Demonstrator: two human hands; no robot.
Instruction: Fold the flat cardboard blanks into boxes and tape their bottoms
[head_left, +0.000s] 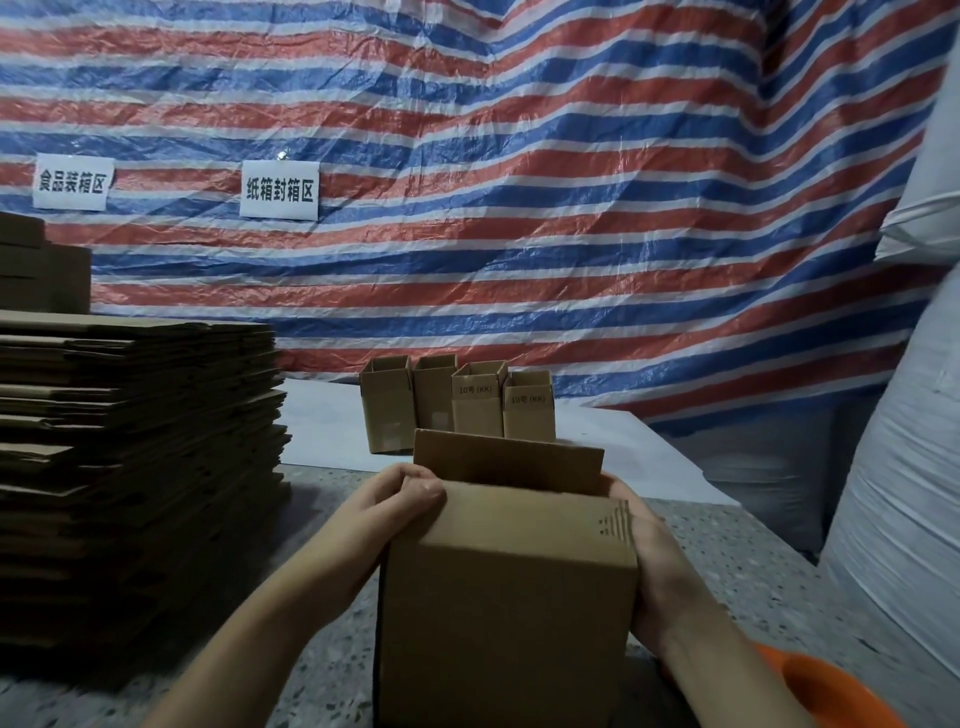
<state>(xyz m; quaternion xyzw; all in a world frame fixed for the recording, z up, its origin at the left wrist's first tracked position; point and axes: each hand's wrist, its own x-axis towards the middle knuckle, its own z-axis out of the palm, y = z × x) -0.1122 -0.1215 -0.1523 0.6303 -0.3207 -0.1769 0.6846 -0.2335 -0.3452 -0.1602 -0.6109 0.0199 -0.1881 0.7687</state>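
The left hand (402, 499) curls over the near top corner of the box (506, 587), thumb on the front panel and fingers tucked over the edge, so it grips the cardboard. The right hand (647, 566) cups the opposite side, palm flat against the wall; its fingertips are hidden behind the box, so whether they hook the far edge cannot be told, but it holds the box between palm and fingers. The box stands upright on the speckled table (727, 566), close to the person, squared open, with its rear flap (506, 462) standing up.

The step in hand looks like squaring the tube and closing flaps. To do it well, press both sides evenly so the corners crease at right angles, not skewed. Fold the short flaps first, then the long ones, so the seam meets in the middle without gap or overlap; that gives the tape a flat run. Hold the seam shut with one hand before reaching away.

An orange object (826, 691), perhaps a tape dispenser, lies at the lower right. Four finished boxes (457, 408) stand together farther back, and a tall stack of blanks (135, 467) sits to the left.
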